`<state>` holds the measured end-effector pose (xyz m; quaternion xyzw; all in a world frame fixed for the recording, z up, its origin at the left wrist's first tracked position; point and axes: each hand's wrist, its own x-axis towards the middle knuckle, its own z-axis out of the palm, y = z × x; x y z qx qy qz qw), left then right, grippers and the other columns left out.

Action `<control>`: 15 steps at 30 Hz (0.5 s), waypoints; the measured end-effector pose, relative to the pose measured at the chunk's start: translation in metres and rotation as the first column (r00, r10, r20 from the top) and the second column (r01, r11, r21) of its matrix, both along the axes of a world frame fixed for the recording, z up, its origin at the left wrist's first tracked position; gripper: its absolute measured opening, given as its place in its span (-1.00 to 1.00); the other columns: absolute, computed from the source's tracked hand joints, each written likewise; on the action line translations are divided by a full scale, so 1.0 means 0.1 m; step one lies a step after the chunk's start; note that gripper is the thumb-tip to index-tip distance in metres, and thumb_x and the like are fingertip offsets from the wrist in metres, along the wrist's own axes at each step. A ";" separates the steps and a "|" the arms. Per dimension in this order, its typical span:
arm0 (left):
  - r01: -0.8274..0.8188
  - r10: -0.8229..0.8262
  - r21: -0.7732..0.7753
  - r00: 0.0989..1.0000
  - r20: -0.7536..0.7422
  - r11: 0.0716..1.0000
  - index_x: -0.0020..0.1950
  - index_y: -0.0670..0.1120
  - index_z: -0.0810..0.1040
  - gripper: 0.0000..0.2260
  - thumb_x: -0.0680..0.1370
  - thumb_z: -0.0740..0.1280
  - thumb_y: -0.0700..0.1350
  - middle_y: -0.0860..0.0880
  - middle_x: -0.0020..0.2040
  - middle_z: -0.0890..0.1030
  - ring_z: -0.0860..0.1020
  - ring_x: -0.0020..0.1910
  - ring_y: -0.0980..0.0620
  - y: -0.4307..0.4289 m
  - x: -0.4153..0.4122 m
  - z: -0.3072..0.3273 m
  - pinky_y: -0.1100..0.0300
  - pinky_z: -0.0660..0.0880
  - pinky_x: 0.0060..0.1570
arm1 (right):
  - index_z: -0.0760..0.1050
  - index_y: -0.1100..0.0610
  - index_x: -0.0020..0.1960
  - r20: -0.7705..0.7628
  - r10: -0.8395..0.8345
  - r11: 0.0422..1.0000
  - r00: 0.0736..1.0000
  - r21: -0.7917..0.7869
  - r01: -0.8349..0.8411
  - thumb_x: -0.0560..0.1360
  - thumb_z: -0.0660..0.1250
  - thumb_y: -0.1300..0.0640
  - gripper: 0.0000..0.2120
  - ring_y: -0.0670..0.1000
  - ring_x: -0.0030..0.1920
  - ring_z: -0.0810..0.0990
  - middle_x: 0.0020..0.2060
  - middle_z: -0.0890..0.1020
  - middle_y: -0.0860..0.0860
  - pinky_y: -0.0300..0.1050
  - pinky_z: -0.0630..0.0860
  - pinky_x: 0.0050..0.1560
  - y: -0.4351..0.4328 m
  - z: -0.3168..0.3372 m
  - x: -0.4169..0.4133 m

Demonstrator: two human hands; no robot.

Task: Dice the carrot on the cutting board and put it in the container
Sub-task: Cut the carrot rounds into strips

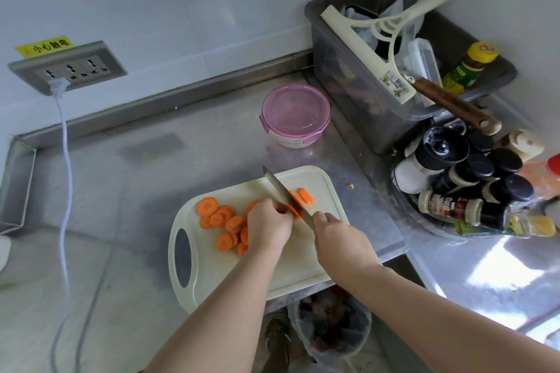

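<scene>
On a cream cutting board lie several round carrot slices at its left half. A few carrot sticks lie at its far right. My left hand presses down on carrot pieces in the middle of the board, fingers curled. My right hand grips the handle of a knife, whose blade slants across the carrot right beside my left fingers. Behind the board stands a round container with a pink lid clipped on.
A grey bin of utensils, including a cream scraper, sits at the back right. Spice bottles crowd a rack to the right. A wall socket with a white cable is at the left. A trash bin stands below the counter edge.
</scene>
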<state>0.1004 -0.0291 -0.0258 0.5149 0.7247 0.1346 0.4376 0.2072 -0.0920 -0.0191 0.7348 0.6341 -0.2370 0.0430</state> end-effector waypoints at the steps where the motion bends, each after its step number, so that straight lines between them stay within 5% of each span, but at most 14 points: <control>1: -0.004 0.004 -0.003 1.000 0.006 1.000 0.00 -0.13 0.62 -0.87 0.48 0.37 -0.15 -0.09 -0.03 0.67 0.58 -0.07 -0.03 0.00 0.00 -0.01 0.26 0.35 -0.19 | 0.29 0.13 0.24 0.005 0.000 1.000 1.000 -0.002 0.000 0.56 0.09 0.33 -0.72 -0.05 -0.47 0.27 -0.27 0.27 -0.06 -0.22 0.21 -0.50 0.00 0.00 0.00; 6: -0.002 0.002 -0.001 1.000 0.020 1.000 -0.12 -0.09 0.60 -0.96 0.48 0.38 -0.14 -0.08 -0.08 0.67 0.58 -0.11 -0.04 -0.01 0.00 0.01 0.26 0.37 -0.21 | 0.29 0.13 0.25 0.016 0.017 1.000 1.000 -0.012 -0.016 0.56 0.11 0.31 -0.72 -0.04 -0.45 0.32 -0.31 0.24 -0.07 -0.21 0.31 -0.47 0.02 -0.01 -0.01; 9: 0.016 -0.016 0.017 1.000 0.016 1.000 -0.35 0.00 0.48 -0.79 0.48 0.36 -0.17 -0.11 -0.17 0.67 0.56 -0.20 -0.03 -0.02 -0.01 0.01 0.24 0.39 -0.24 | 0.29 0.12 0.26 0.017 0.024 1.000 1.000 -0.017 -0.024 0.56 0.13 0.31 -0.71 0.00 -0.40 0.40 -0.21 0.32 -0.04 -0.16 0.43 -0.39 0.02 -0.02 -0.02; 15: 0.014 -0.014 0.016 0.999 0.044 1.000 -0.24 -0.03 0.52 -0.89 0.48 0.38 -0.14 -0.05 -0.16 0.65 0.53 -0.20 0.03 -0.02 -0.02 0.02 0.28 0.35 -0.23 | 0.28 0.11 0.28 0.018 0.032 0.999 0.999 -0.007 -0.032 0.57 0.14 0.30 -0.69 0.02 -0.34 0.47 -0.19 0.33 -0.05 -0.12 0.51 -0.32 0.02 -0.04 -0.02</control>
